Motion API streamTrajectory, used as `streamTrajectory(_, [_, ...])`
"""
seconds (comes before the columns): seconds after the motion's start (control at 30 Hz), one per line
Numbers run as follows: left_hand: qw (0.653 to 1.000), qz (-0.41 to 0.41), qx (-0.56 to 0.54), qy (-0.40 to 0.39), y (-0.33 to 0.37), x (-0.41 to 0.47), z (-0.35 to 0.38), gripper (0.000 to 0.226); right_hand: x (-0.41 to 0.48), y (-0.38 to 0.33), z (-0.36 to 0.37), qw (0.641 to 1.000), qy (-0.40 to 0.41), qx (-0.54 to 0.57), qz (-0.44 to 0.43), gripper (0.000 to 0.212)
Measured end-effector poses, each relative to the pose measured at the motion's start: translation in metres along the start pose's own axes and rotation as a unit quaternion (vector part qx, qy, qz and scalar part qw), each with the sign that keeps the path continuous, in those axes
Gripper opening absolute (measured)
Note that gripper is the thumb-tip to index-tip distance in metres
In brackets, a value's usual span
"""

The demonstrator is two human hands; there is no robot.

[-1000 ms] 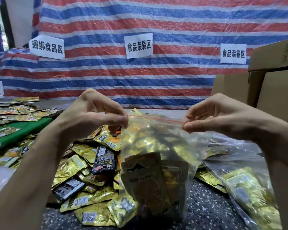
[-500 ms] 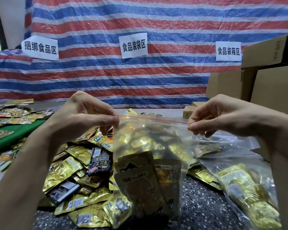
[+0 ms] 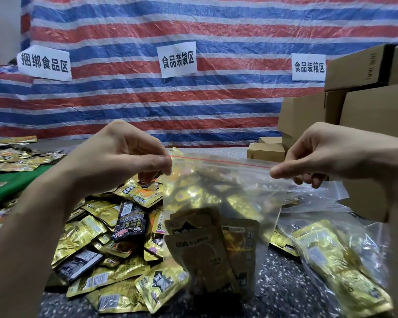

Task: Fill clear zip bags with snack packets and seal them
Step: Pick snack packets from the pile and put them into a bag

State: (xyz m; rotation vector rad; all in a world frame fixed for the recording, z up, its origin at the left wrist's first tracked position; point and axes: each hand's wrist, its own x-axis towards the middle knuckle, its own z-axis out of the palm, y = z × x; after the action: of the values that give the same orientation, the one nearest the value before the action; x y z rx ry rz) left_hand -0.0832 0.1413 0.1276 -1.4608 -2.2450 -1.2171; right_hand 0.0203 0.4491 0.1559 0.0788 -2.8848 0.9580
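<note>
A clear zip bag (image 3: 218,203) with a red strip along its top hangs upright over the dark speckled table (image 3: 283,288). Several gold snack packets (image 3: 211,251) stand inside it. My left hand (image 3: 122,157) pinches the bag's top left corner. At the top right corner my right hand (image 3: 326,157) pinches the strip, which is stretched taut between the two hands. A heap of loose gold and black snack packets (image 3: 106,249) lies on the table under and left of the bag.
A second clear bag full of gold packets (image 3: 340,267) lies at the right. Cardboard boxes (image 3: 377,115) are stacked at the right, small ones (image 3: 265,152) behind. A green mat (image 3: 12,182) with more packets is at the left. A striped tarp (image 3: 193,92) with paper signs closes the back.
My right hand has slid to the right along the red strip, and the hands are now farther apart. The bag's top is pulled straighter.
</note>
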Motion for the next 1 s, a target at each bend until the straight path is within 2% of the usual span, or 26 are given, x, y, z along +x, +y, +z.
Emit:
streamTrajectory(0.1, [1.000, -0.005, 0.010, 0.016, -0.001, 0.003, 0.008, 0.015, -0.004, 0.003, -0.004, 1.000, 0.017, -0.009, 0.022, 0.047])
streamTrajectory(0.2, [0.997, -0.008, 0.036, 0.074, -0.004, 0.011, 0.028, 0.018, -0.007, 0.009, -0.009, 0.997, 0.045, -0.026, 0.051, 0.050])
streamTrajectory(0.27, [0.992, -0.027, 0.015, 0.122, -0.005, 0.019, 0.048, 0.021, -0.008, 0.014, -0.013, 0.994, 0.090, -0.022, 0.066, 0.049])
streamTrajectory(0.33, [0.988, -0.059, -0.043, 0.134, -0.005, 0.027, 0.073, 0.021, -0.006, 0.021, -0.016, 0.985, 0.149, 0.019, 0.089, 0.040])
streamTrajectory(0.43, [0.972, -0.109, -0.181, 0.102, -0.004, 0.036, 0.112, 0.018, 0.004, 0.035, -0.017, 0.963, 0.205, 0.078, 0.158, 0.030])
streamTrajectory(0.5, [0.963, -0.120, -0.228, 0.076, -0.009, 0.040, 0.133, 0.018, 0.013, 0.045, -0.018, 0.948, 0.232, 0.078, 0.204, 0.023])
streamTrajectory(0.63, [0.970, -0.114, -0.215, -0.020, -0.027, 0.039, 0.153, 0.053, 0.027, 0.057, -0.013, 0.927, 0.258, 0.085, 0.259, 0.014])
streamTrajectory(0.7, [0.968, -0.118, -0.215, -0.050, -0.038, 0.035, 0.157, 0.064, 0.033, 0.055, -0.008, 0.935, 0.261, 0.041, 0.235, 0.020])
streamTrajectory(0.77, [0.965, -0.134, -0.216, -0.062, -0.046, 0.033, 0.159, 0.068, 0.039, 0.045, 0.001, 0.960, 0.228, -0.011, 0.163, 0.018])
streamTrajectory(0.8, [0.964, -0.146, -0.217, -0.055, -0.048, 0.032, 0.160, 0.068, 0.043, 0.036, 0.010, 0.974, 0.186, -0.016, 0.125, 0.014])
streamTrajectory(0.87, [0.964, -0.166, -0.207, -0.016, -0.047, 0.032, 0.158, 0.063, 0.053, 0.022, 0.034, 0.995, 0.050, -0.012, 0.088, 0.012])
streamTrajectory(0.93, [0.973, -0.168, -0.154, 0.047, -0.043, 0.033, 0.151, 0.051, 0.066, 0.016, 0.062, 0.990, -0.095, -0.033, 0.096, 0.016])
streamTrajectory(1.0, [0.977, -0.163, -0.097, 0.101, -0.037, 0.031, 0.139, 0.034, 0.076, 0.020, 0.084, 0.976, -0.160, -0.087, 0.122, 0.026])
